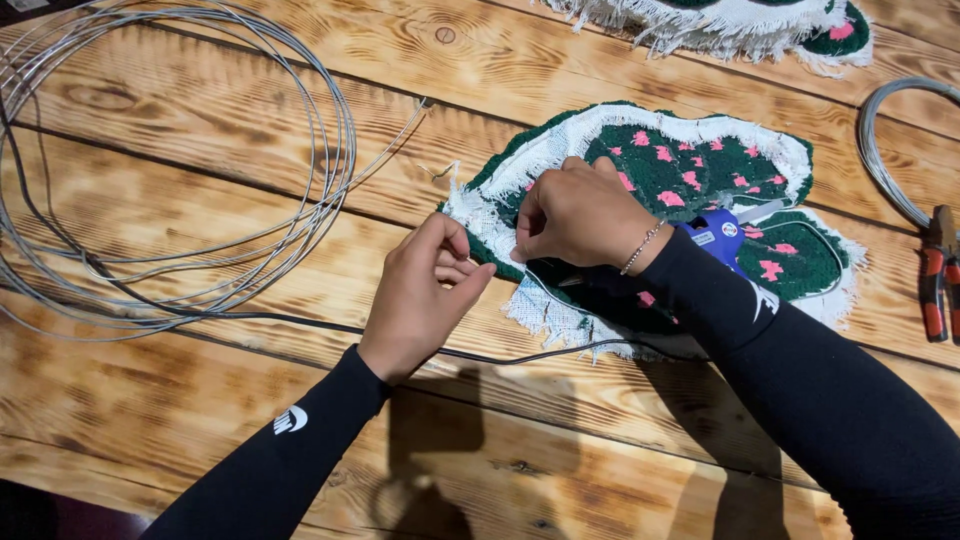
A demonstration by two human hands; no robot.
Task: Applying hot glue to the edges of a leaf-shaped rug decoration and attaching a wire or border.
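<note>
1. One large coil of grey wire [170,160] lies at the far left of the wooden desk [200,420], its left side cut off by the frame; a loose end [395,140] runs out toward the middle.
2. The left hand [425,290] rests on the desk just left of the tufted piece, its grip pressed together, fingers curled in against the thumb; what it pinches, if anything, is too small to make out.
3. The tufted piece [690,170], green with pink spots and a frayed white border, lies mid-desk, under and to the right of both hands.
4. The right hand [580,215] presses on the piece's left part, fingers bent down onto the white edge; whether it pinches anything cannot be told.
5. One blue glue gun [722,232] lies on the piece, half hidden by the right forearm.
6. A second tufted piece [740,25] is cut off at the top edge.
7. One pair of red-handled pliers [940,275] and another wire coil [885,150] sit at the far right, partly out of frame.
</note>
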